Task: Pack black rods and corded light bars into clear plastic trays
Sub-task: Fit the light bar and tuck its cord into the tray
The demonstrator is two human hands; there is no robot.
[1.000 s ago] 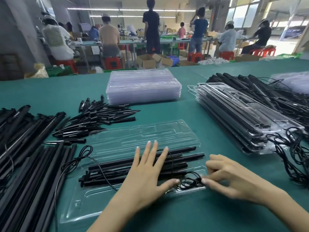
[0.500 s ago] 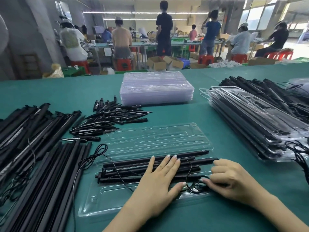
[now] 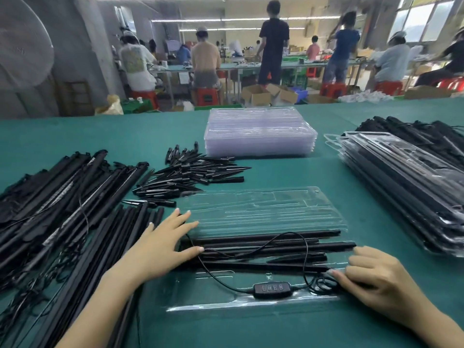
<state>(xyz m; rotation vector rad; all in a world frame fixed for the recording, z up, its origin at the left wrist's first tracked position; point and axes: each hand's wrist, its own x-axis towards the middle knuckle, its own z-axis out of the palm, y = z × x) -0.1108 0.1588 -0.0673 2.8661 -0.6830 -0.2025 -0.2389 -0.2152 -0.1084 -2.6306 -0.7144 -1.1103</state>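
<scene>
Right hand (image 3: 374, 280) pinches my coiled cord (image 3: 324, 285); left hand (image 3: 165, 244), open, steadies the rods (image 3: 271, 244) lying crosswise between both.

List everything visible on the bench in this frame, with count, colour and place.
open tray: one, clear, centre
rods in tray: several, black, lying lengthwise
inline controller: one, black, tray's near edge
empty trays: one stack, clear, far centre
packed trays: one stack, right
short spikes: pile, black, left of centre
loose rods: heap, black, far left
table: green
left hand: flat on rod ends
right hand: curled over coiled cord
</scene>
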